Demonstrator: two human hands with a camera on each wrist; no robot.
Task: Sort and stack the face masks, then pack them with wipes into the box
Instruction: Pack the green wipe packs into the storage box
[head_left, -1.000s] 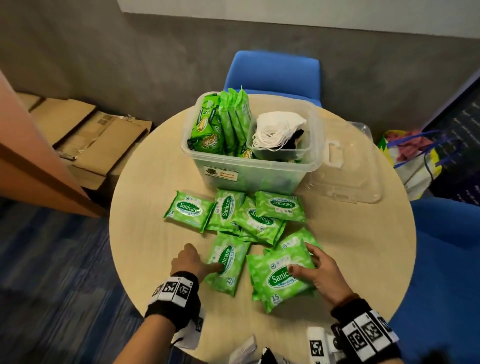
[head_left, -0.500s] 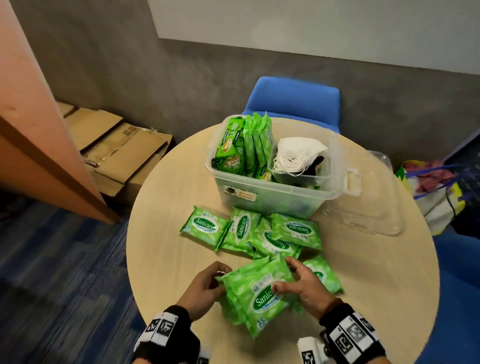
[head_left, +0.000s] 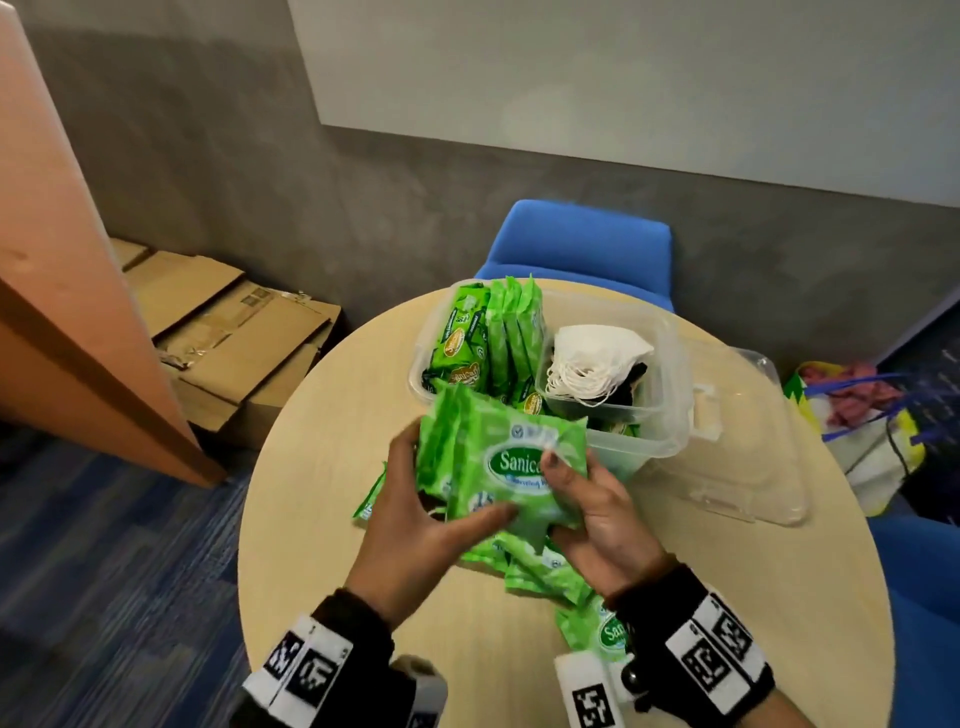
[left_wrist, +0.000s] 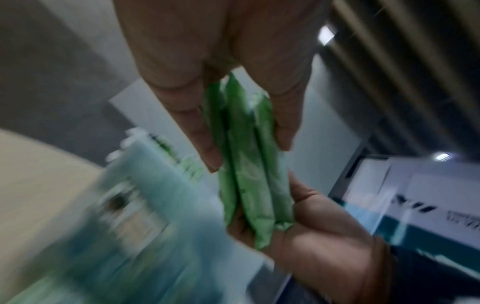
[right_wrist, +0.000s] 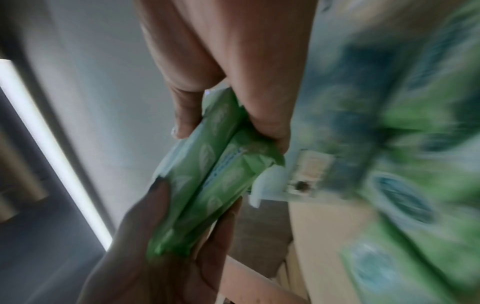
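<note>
Both hands hold a small stack of green wipe packs (head_left: 498, 467) lifted above the round table (head_left: 322, 519), in front of the clear plastic box (head_left: 644, 441). My left hand (head_left: 415, 519) grips the stack's left side, thumb on its front. My right hand (head_left: 587, 499) grips its right side. The left wrist view shows three packs (left_wrist: 249, 185) edge-on between thumb and fingers; the right wrist view shows the packs (right_wrist: 207, 174) gripped from both ends. The box holds upright wipe packs (head_left: 483, 338) on the left and white face masks (head_left: 592, 358) in an inner tub. More wipe packs (head_left: 540, 566) lie on the table under my hands.
The box's clear lid (head_left: 737, 467) lies on the table to its right. A blue chair (head_left: 576, 249) stands behind the table, another (head_left: 924, 597) at the right. Flattened cardboard (head_left: 234, 332) lies on the floor at left, beside a wooden panel (head_left: 78, 322). A bag (head_left: 857, 415) sits at the right.
The two hands gathered wipe packs off the table into one stack and raised it toward the box. The head view tilted up.
</note>
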